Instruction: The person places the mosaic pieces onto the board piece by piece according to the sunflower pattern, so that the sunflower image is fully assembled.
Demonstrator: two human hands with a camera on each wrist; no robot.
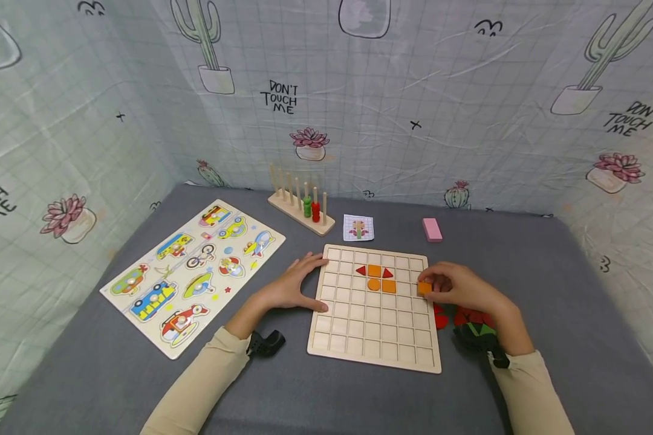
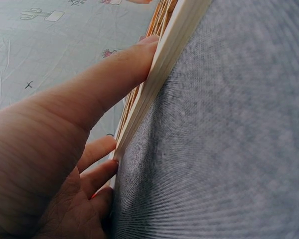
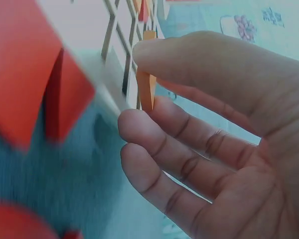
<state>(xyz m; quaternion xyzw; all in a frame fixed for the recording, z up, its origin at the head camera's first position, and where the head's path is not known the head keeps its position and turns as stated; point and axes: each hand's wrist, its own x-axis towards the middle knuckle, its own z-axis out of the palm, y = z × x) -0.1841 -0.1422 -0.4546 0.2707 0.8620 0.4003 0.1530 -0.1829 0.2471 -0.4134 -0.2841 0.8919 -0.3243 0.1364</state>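
While the left hand [image 1: 291, 289] spreads thumb and fingers apart against the left edge of the wooden grid board [image 1: 354, 347], the right hand [image 1: 465, 290] pinches an orange square tile [image 1: 424, 288] between thumb and fingertips. That tile is at the board's right edge; whether it touches the wood, I cannot tell. Inside the grid, a short upper row runs red triangle [image 1: 361, 271], orange square [image 1: 374, 270], second red triangle [image 1: 387, 273]; directly below sit an orange circle [image 1: 373, 284] and, beside it, another orange square [image 1: 389, 286]. Loose red pieces [image 1: 470, 316] and a green piece [image 1: 487, 330] lie to the right of the board, partly hidden by the right arm.

Beyond the board, a small pattern card [image 1: 358, 228] lies on the grey surface [image 1: 283, 393], with a pink block [image 1: 432, 230] farther right. A peg rack [image 1: 322, 228] carrying green beads [image 1: 307, 208] and red beads [image 1: 315, 212] stands behind, left of the card. Across on the left lies a vehicle puzzle board [image 1: 124, 304] with colourful pictures.
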